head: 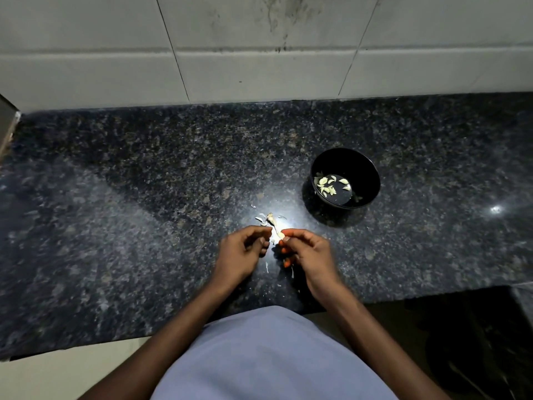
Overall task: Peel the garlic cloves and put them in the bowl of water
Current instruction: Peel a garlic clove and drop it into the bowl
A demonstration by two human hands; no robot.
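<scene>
Garlic clove (278, 234), pale, pinched between the curled fingers of the right hand (307, 252) above the granite counter (144, 197); left hand (242, 251) curled just beside it, contact unclear. Peeled cloves (328, 184) lie in the black bowl (372, 180) beyond.

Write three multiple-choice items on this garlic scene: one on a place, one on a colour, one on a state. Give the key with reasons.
1. Where does the bowl stand, seen from the hands?
A. Ahead and to the right
B. Ahead and to the left
C. Behind the person

2. What colour is the bowl?
A. White
B. Black
C. Red

3. What is in the bowl?
A. Nothing
B. Only skins
C. Peeled cloves

Key: 1 A, it sits on the counter beyond the right hand. 2 B, its wall and rim are black. 3 C, pale cloves lie inside, while the left hand and right hand work a clove between them.
</scene>
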